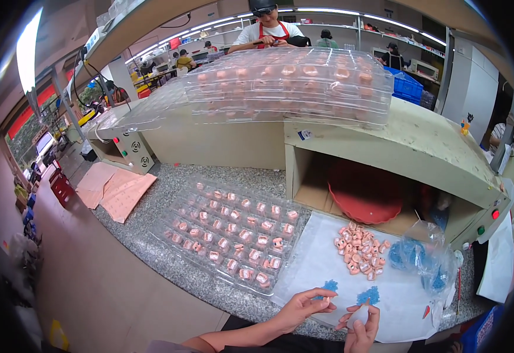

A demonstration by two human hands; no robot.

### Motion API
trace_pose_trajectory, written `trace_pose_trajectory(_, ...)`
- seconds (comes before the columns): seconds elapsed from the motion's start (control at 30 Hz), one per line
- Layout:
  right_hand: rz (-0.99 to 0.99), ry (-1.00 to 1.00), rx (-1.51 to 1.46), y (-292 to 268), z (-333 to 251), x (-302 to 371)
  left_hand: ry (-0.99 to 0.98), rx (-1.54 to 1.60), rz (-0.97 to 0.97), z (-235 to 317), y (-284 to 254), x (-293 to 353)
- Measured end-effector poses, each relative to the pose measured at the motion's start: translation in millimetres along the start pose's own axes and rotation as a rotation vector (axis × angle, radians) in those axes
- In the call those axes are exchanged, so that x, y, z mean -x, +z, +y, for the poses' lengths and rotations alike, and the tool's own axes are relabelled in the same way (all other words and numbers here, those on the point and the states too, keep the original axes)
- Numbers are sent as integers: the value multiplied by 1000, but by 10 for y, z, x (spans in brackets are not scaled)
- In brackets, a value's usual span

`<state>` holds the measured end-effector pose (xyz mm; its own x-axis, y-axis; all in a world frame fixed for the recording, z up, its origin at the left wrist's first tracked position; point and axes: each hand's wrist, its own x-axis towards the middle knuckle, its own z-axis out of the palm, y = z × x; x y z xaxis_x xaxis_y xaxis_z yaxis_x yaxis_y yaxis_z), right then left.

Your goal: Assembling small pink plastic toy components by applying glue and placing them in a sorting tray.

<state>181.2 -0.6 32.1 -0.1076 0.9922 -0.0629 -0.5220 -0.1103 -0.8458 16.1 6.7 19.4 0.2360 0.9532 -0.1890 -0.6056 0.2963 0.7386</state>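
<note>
The left hand (297,309) pinches a small peach piece (327,299) between thumb and fingertips, over the near part of the white paper (310,259). The right hand (363,329) is just beside it, fingers bent and raised. A pale patch shows between those fingers; whether it is a held item or the paper behind cannot be told.

Two small piles of blue bits lie on the paper: the left pile (330,286) just beyond the left hand, the right pile (369,295) at the right fingertips, partly covered by them. A heap (361,250) of similar peach pieces lies further back. Right of the heap, near it, a clear bag (413,253) with blue contents takes up that side of the paper. A small red pointed item (426,312) lies near the right edge.

Left of the paper, on the speckled bench (130,229), a clear tray (222,226) holds rows of peach pieces in its pockets.

Behind the paper stands a pale box (398,147), open at the front, closing off the far side. A red dish (360,197) sits tilted in its opening. A stack (286,88) of filled clear trays rests partly on top, hiding the lower body of a co-worker (269,32) opposite. Right of the stack is a blue crate (407,88). At far left, a vented box (127,150) stands behind a pink cloth (119,191) lying over the bench edge.
</note>
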Motion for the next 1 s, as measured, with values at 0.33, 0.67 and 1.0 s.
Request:
trace_pose_trajectory(0.33, 103, -336, 226, -133, -93, -258, 112, 50, 90, -7, -67, -80)
trace_pose_trajectory(0.67, 283, -204, -335, -24, -34, -391, 110, -74, 121, -33, -162, -197)
trace_pose_trajectory(1.0, 155, -553, 217, -24, 156, -412, 123, -67, 75, -16, -196, -284)
